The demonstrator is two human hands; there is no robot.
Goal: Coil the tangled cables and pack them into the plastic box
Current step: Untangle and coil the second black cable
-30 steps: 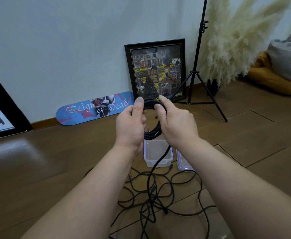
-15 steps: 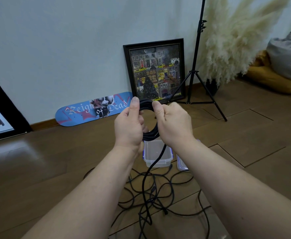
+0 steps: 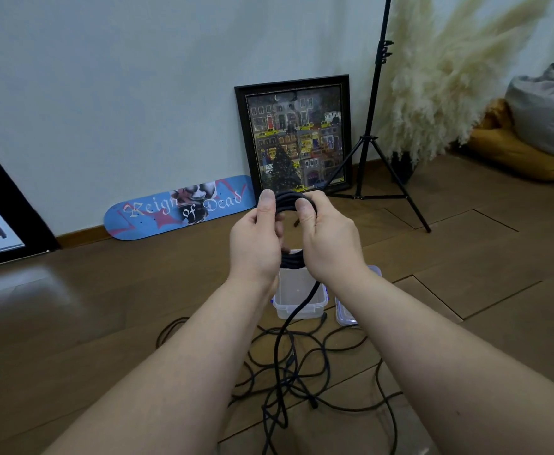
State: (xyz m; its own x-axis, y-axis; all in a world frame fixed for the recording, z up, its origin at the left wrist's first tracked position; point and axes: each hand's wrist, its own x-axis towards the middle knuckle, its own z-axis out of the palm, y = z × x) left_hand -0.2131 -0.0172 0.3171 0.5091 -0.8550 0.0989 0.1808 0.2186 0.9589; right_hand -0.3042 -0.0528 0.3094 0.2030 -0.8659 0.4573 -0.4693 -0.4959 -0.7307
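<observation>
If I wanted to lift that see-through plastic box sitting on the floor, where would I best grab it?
Grip the clear plastic box by its two long side walls just under the rim, coming straight down from above. It stands upright and open, and its rim gives fingers a ledge. First move aside the black cable hanging across its front from the coil held by the left hand and right hand.

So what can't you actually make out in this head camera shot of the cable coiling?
- Coil: its sides sit behind the left hand and right hand, so the loop count is unclear.
- Plastic box: its far rim is covered by the hands.
- Lid: mostly behind the right forearm.
- Loose cables: they run off the bottom edge, so their number and ends are unclear.
</observation>
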